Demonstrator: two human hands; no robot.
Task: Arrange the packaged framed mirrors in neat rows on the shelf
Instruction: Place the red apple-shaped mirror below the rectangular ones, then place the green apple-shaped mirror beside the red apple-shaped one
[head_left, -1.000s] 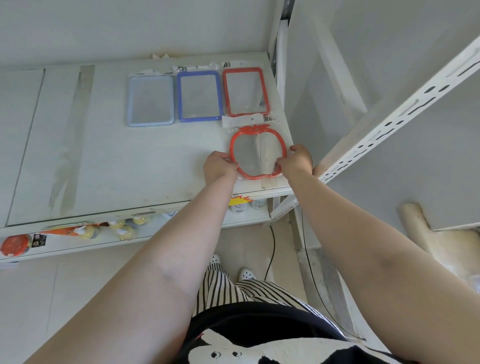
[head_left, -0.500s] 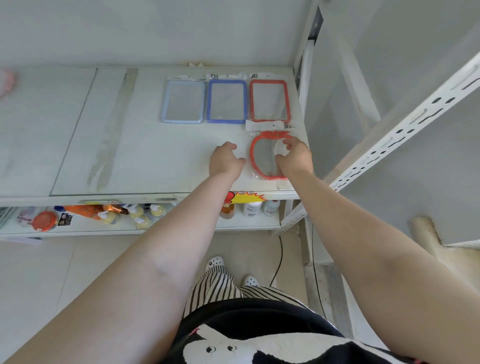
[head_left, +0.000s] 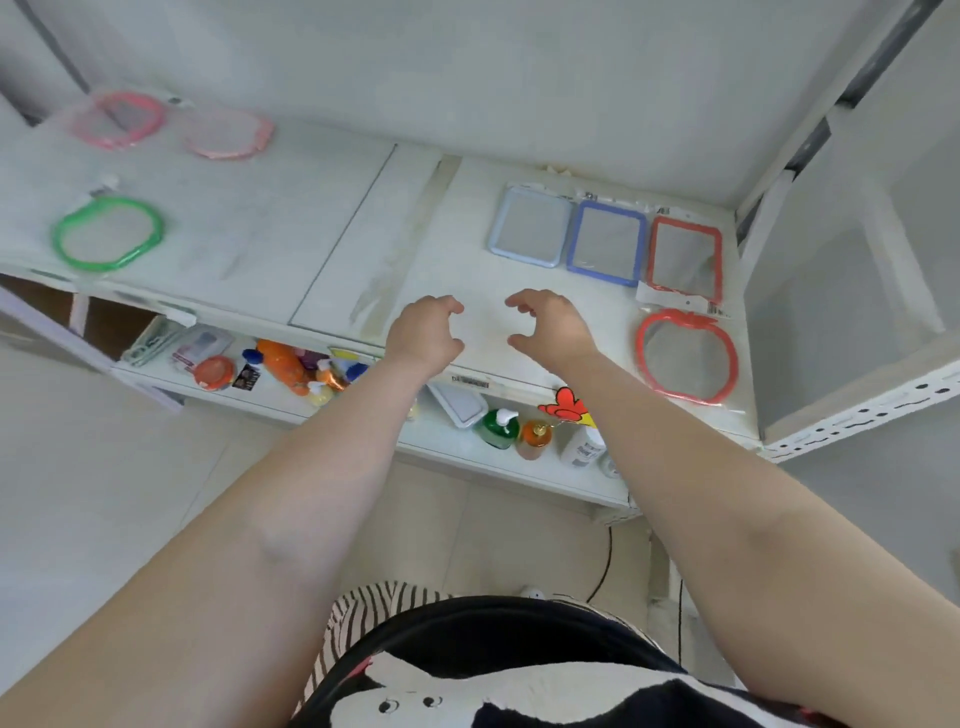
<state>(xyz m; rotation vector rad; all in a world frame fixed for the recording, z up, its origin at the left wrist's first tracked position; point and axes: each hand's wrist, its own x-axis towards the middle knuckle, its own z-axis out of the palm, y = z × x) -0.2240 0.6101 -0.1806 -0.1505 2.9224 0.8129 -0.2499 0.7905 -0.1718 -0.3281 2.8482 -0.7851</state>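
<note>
— White shelf (head_left: 260, 244): mirrors where?
— Red apple mirror (head_left: 687, 356) at right front corner, three rectangular mirrors (head_left: 605, 241) behind.
— Hands?
— Left hand (head_left: 423, 332), right hand (head_left: 551, 326): loosely curled, empty, mid-shelf.

A white shelf (head_left: 322, 234) carries the packaged mirrors. At its far right, three rectangular ones lie side by side: a pale blue mirror (head_left: 530, 227), a dark blue mirror (head_left: 607, 243) and a red rectangular mirror (head_left: 684, 260). Just near of the last lies a red apple-shaped mirror (head_left: 687, 356). Far left lie two pink mirrors (head_left: 174, 124), with a green mirror (head_left: 107, 240) nearer.
</note>
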